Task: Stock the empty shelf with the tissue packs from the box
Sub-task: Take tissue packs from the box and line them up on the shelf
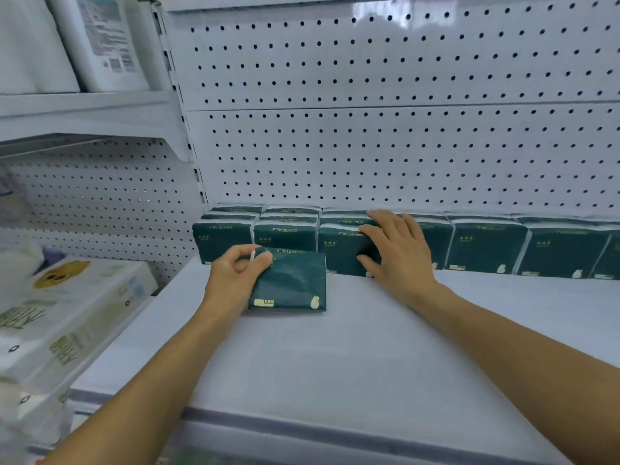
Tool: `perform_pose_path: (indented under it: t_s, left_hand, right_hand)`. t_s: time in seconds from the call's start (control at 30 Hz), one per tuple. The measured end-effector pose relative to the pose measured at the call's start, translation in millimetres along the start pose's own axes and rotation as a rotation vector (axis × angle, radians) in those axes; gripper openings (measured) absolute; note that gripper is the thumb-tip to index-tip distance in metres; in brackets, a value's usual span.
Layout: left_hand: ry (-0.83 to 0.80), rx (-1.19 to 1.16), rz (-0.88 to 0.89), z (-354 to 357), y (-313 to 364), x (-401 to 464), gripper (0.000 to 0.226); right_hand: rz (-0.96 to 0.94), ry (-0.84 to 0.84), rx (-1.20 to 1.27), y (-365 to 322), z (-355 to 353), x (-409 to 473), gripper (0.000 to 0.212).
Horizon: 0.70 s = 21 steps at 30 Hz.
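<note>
Two bare forearms enter from the lower edge of the frame, one from the lower left, one from the lower right. No sleeve covers either. The left hand (236, 271) and right hand (397, 250) wear no gloves, rings or watch.

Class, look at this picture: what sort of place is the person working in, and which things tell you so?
Most likely a shop aisle. White pegboard-backed shelving holds a row of identical green tissue packs, and more packaged paper goods sit on the neighbouring shelf.
</note>
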<state>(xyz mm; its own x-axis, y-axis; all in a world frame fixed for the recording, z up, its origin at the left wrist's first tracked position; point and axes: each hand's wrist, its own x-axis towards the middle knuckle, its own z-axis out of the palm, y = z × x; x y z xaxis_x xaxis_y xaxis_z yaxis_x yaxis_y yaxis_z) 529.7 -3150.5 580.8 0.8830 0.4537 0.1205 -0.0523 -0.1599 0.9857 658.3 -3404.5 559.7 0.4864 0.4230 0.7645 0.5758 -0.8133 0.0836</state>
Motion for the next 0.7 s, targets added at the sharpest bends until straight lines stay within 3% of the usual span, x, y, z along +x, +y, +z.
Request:
perform_pose_path:
  t_s: [0.17, 0.27, 0.33, 0.4, 0.47, 0.57, 0.7]
  left_hand:
    - [-0.020, 0.032, 0.016, 4.4, 4.5, 2.7, 0.024]
    - [-0.058, 0.007, 0.032, 8.3, 10.6, 0.0, 0.023]
    - [-0.127, -0.017, 0.048, 14.4, 15.5, -4.2, 0.023]
    - [-0.214, -0.037, 0.084, 25.0, 22.6, -10.7, 0.024]
    - [-0.284, -0.051, 0.119, 38.8, 30.0, -17.2, 0.023]
    - [-0.377, -0.013, 0.172, 58.3, 35.7, -24.2, 0.022]
    - [-0.321, 0.370, 0.416, 76.6, 28.0, -17.8, 0.035]
  right_hand:
    - [0.015, 0.000, -0.005, -3.0, 1.1, 6.6, 0.046]
    - [0.008, 0.040, 0.150, -10.6, -15.6, 6.3, 0.049]
    - [0.081, -0.062, 0.427, -23.5, -40.9, 5.7, 0.050]
    - [0.185, -0.279, 0.660, -35.9, -65.3, 4.0, 0.054]
    - [0.170, -0.408, 0.642, -39.1, -78.4, -0.1, 0.059]
    - [0.180, -0.417, 0.641, -24.7, -87.3, -11.7, 0.056]
    - [0.201, -0.402, 0.507, 13.7, -96.9, -35.5, 0.048]
